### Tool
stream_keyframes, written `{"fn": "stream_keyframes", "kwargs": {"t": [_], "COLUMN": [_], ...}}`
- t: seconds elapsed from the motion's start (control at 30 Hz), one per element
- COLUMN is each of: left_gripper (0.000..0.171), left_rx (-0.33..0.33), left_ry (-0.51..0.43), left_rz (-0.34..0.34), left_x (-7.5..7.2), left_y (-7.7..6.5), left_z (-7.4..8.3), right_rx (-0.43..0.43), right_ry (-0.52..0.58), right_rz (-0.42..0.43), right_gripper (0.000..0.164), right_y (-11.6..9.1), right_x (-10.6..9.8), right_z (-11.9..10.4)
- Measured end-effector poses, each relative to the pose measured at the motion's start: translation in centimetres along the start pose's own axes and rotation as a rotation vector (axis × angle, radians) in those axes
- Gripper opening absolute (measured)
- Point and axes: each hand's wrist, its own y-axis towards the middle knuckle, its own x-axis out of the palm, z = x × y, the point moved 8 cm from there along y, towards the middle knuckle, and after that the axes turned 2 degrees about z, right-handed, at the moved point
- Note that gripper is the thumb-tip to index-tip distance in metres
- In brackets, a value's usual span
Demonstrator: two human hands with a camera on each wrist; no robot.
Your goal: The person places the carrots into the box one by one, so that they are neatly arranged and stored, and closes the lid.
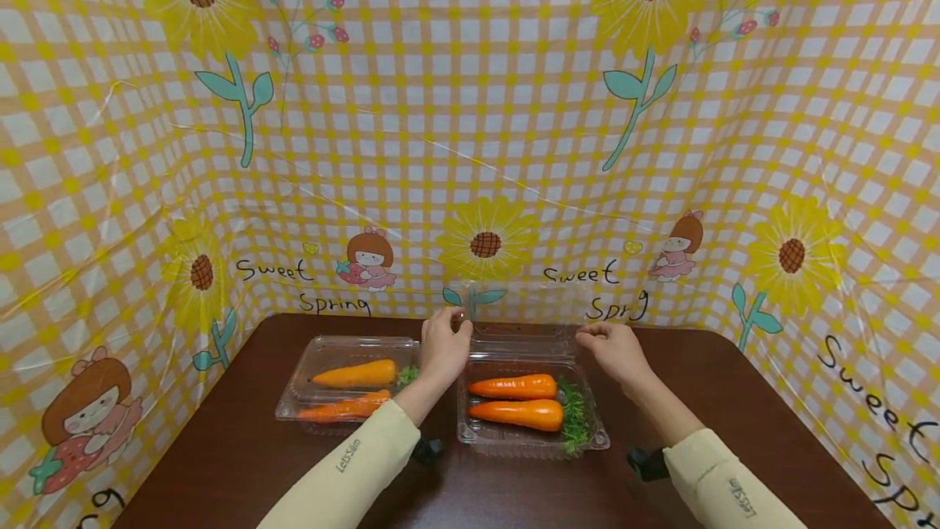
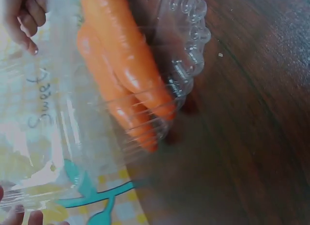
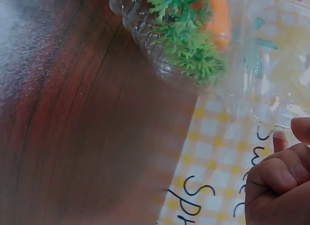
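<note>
A clear plastic clamshell box (image 1: 532, 446) stands on the table with its hinged lid (image 1: 523, 345) raised at the back. Two orange carrots (image 1: 517, 414) lie side by side inside, tips to the left, and their green leaves (image 1: 575, 419) fill the right end. At the lid's left edge my left hand (image 1: 446, 345) pinches the thin plastic. On the opposite edge, the thumb and forefinger of my right hand (image 1: 617, 353) pinch the lid, its other fingers curled in the right wrist view. Through the lid (image 2: 53, 137), the printed cloth shows in the left wrist view.
Left of my left forearm sits a second clear box (image 1: 301, 366), closed over two more carrots (image 1: 356, 372). The dark wooden table (image 1: 228, 447) meets a checked, flower-printed cloth (image 1: 470, 145) at the back and sides.
</note>
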Motion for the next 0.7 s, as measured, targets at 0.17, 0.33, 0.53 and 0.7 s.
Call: {"fn": "stream_keyframes", "kwargs": {"t": [0.17, 0.33, 0.53, 0.7], "left_gripper": [0.023, 0.019, 0.014, 0.009], "left_rx": [0.062, 0.099, 0.146, 0.188], "left_ry": [0.045, 0.106, 0.164, 0.207], "left_rz": [0.042, 0.040, 0.001, -0.015], "left_x": [-1.3, -2.4, -3.2, -3.6], "left_y": [-0.9, -2.3, -3.9, -5.3], "left_z": [1.1, 1.9, 2.2, 1.9], "right_rx": [-0.037, -0.067, -0.097, -0.144], "right_ry": [-0.022, -0.035, -0.072, -0.122], "right_rz": [0.004, -0.019, -0.037, -0.055], "right_gripper": [0.036, 0.038, 0.034, 0.040], "right_y": [-1.1, -2.3, -3.5, -4.7], "right_x": [-0.7, -1.2, -1.6, -1.7], "right_z": [-0.8, -1.1, -1.2, -1.1]}}
